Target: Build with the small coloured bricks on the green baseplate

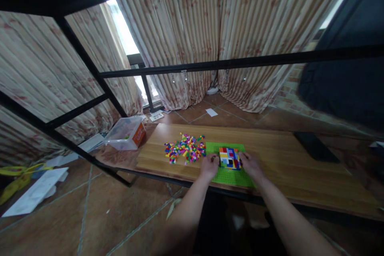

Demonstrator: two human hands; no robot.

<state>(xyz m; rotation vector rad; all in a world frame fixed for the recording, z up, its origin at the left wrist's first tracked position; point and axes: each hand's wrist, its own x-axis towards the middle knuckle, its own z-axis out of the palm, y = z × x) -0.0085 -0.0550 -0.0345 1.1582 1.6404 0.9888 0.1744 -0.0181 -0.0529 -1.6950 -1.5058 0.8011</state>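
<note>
A block of toy building bricks (pixel 230 157) in red, blue, yellow, white and other colours is on a bright green baseplate (pixel 229 178). At its left edge is my left hand (pixel 210 164), fingers curled together. My right hand (pixel 250 165) is at the opposite edge, its fingers bent and pressed together close against the bricks. Whether either hand pinches a loose brick or grips the block's side is too small to tell. Left of the baseplate lies a spread heap of small loose bricks (pixel 186 149) in many colours.
The low wooden table (pixel 276 160) bears a dark flat object (pixel 315 147) on its right. A clear plastic bin (pixel 123 134) with an orange label stands beyond the left end. Black metal bars (pixel 180 68) cross ahead, before long curtains (pixel 192 20). Papers (pixel 36 192) lie on the tiled floor.
</note>
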